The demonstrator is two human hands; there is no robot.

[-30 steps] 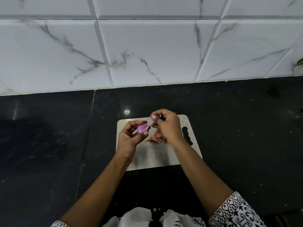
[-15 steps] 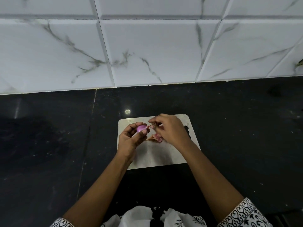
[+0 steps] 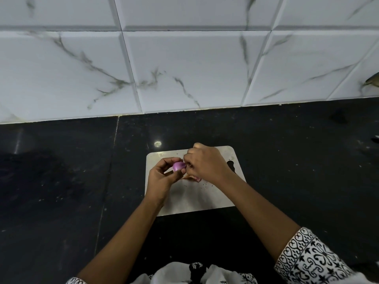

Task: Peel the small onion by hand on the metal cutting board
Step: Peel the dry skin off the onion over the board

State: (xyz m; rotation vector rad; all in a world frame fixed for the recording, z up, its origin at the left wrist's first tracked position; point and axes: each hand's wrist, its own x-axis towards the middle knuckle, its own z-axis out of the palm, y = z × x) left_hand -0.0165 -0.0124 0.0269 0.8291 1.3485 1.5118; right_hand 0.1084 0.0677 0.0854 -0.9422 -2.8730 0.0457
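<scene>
A small purple onion is held just above the metal cutting board. My left hand grips it between thumb and fingers. My right hand is curled against the onion's right side, its fingertips pinching at the onion's end; what they hold is hidden. A few pinkish-brown pieces of peeled skin lie on the board under my right hand, partly covered by it.
The board lies on a black stone counter in front of a white marble-tiled wall. The board's handle slot shows beside my right wrist. Small dark objects poke in at the far right edge.
My right hand has come down and closed in on the onion's right end. The left hand keeps the onion in nearly the same spot.
</scene>
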